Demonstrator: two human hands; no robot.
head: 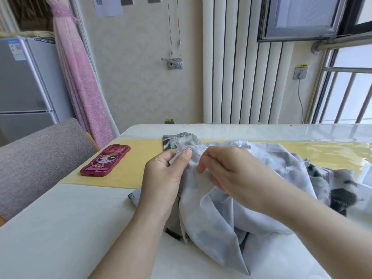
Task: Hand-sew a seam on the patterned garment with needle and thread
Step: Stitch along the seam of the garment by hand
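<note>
Furthest left of the yellow mat (pixel 138 160) is the grey chair (pixel 40 158), and a red phone case (pixel 105 163) lies on the mat's left end. My left hand (pixel 163 176) is over the mat's near edge, thumb and fingers clamped on a folded edge of the garment (pixel 217 222) and holding it up taut. The garment is heaped from the middle of the mat toward its right end and spills over the near edge onto the white table (pixel 66 228). Its pale inner side faces me, and the dark pattern shows at the far right. My right hand (pixel 231 172) meets the same fold just right of the left hand, with thumb and forefinger drawn together in the pinch I use on a needle. The needle itself is too small to make out. A faint pale strand under that hand may be the thread (pixel 225 199). I judge I'm mid-seam, setting or pulling a stitch. Next I need to keep the fold taut in my left hand, drive the point through both layers close to the edge, and draw the thread snug without puckering.
</note>
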